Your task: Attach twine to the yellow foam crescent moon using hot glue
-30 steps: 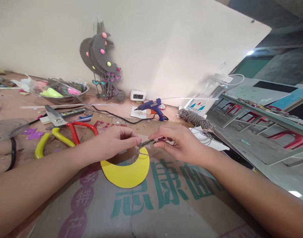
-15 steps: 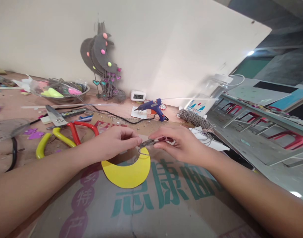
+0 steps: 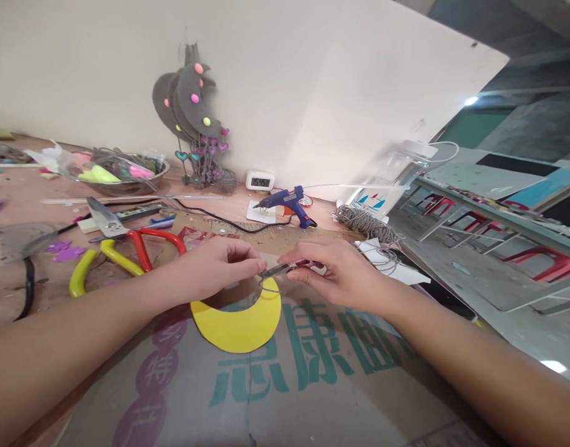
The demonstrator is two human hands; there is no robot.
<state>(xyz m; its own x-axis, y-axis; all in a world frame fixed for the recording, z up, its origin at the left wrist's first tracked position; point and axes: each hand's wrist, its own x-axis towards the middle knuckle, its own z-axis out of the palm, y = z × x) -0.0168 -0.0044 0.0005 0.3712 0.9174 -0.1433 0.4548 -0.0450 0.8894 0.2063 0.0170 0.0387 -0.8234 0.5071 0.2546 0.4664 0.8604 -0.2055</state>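
Observation:
A yellow crescent cutout (image 3: 238, 329) lies on the printed cardboard, its tips pointing up. A thin grey cord (image 3: 269, 289) loops over its right tip. My left hand (image 3: 220, 264) is closed just above that tip, thumb and forefinger pinching the cord's end. My right hand (image 3: 341, 270) grips a small red-handled tool (image 3: 308, 264) with grey metal jaws, which look like snips or pliers. The jaws point left and meet the cord beside my left fingertips. The exact contact there is too small to make out.
Behind my hands lie a blue glue gun (image 3: 285, 202), a small digital clock (image 3: 259, 180) and a grey cord bundle (image 3: 366, 223). Large scissors (image 3: 143, 245) with red and yellow handles lie left. A metal bowl (image 3: 140, 183) holds materials. Grey crescent ornaments (image 3: 187, 105) hang on the wall.
The crescent's right tip has shifted very slightly left. Both hands keep nearly the same pose, with the tool at the cord.

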